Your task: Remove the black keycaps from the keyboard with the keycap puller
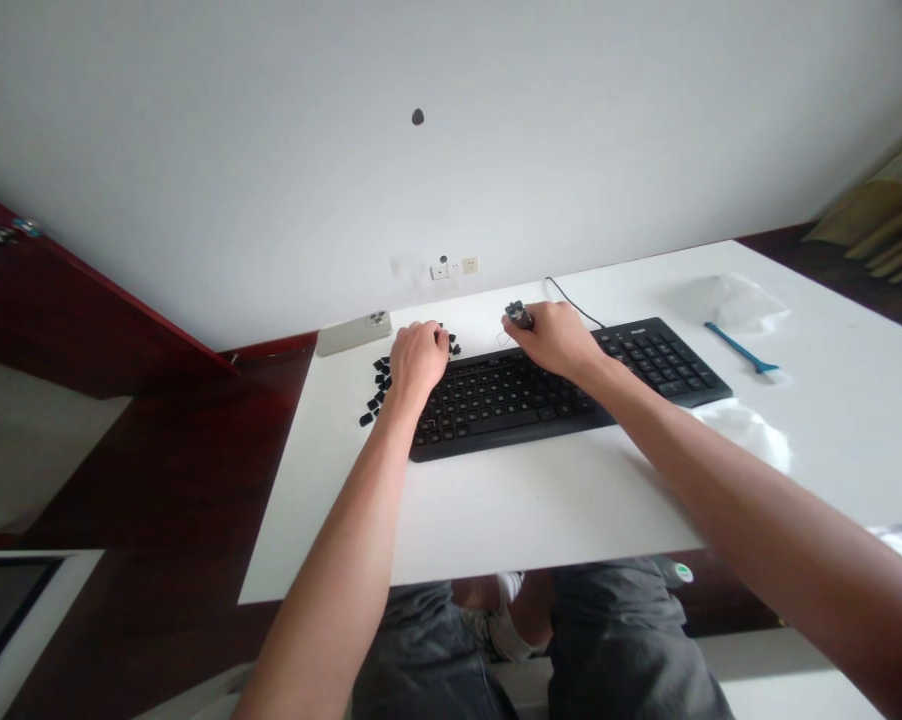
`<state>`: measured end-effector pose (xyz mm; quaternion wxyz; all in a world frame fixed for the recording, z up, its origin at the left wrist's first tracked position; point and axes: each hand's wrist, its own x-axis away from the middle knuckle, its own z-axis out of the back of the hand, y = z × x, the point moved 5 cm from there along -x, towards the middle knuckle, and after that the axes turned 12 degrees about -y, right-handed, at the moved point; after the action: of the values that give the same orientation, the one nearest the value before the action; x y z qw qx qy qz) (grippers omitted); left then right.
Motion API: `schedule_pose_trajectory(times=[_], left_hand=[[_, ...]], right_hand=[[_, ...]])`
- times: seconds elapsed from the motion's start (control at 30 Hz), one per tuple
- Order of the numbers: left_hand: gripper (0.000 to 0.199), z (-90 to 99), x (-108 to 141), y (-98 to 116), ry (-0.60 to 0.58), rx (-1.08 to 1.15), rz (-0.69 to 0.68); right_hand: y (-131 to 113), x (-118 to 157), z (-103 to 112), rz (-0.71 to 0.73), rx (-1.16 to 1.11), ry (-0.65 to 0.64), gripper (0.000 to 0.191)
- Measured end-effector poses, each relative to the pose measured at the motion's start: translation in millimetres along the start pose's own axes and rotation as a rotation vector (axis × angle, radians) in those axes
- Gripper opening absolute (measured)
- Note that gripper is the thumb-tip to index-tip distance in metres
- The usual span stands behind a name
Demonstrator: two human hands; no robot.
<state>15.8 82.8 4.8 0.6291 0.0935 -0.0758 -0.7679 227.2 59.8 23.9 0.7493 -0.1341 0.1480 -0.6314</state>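
Note:
A black keyboard (511,432) lies across the white table, with many of its keycaps off on the left and middle part. Loose black keycaps (377,403) are scattered beside its left end. My left hand (419,358) is closed at the keyboard's upper left edge, with a dark keycap at its fingertips. Above the middle of the keyboard, my right hand (552,335) is wrapped round a small dark tool (518,314) whose end sticks out to the left of the fingers.
A phone (354,333) lies at the table's back left. To the right are a blue tool (741,349), a clear plastic bag (737,303) and white crumpled material (751,432). A black cable (571,302) runs behind the keyboard. Wall sockets (453,269) are behind the table.

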Motion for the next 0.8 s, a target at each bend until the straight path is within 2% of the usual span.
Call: schedule_pose_trajectory(times=[0.1, 0.2, 0.3, 0.37, 0.43, 0.5, 0.63, 0.8], left_hand=[[0.021, -2.5, 1, -2, -0.021, 0.001, 0.022], [0.017, 1.1, 4, 4, 0.025, 0.011, 0.003], [0.015, 4.5, 6, 20, 0.020, 0.102, -0.201], [0.013, 2.5, 8, 31, -0.063, 0.171, -0.348], [0.010, -1.3, 10, 38, -0.144, 0.205, -0.424], [0.007, -4.1, 10, 41, -0.176, 0.218, -0.451], [0.004, -5.2, 11, 44, -0.170, 0.225, -0.472], [0.009, -4.5, 14, 48, -0.196, 0.228, -0.474]], right_hand=[[0, -1, -1, 0.033, 0.011, -0.022, 0.034], [0, -1, -1, 0.014, 0.046, -0.069, 0.030], [-3, 1, -1, -0.016, 0.077, -0.117, 0.029], [-5, 2, -2, -0.019, 0.073, -0.136, 0.029], [-6, 2, -4, -0.024, 0.068, -0.148, 0.029], [-7, 2, -5, -0.035, 0.073, -0.158, 0.030], [-7, 2, -6, -0.052, 0.073, -0.176, 0.033], [-5, 2, -6, -0.100, 0.024, -0.182, 0.035]])
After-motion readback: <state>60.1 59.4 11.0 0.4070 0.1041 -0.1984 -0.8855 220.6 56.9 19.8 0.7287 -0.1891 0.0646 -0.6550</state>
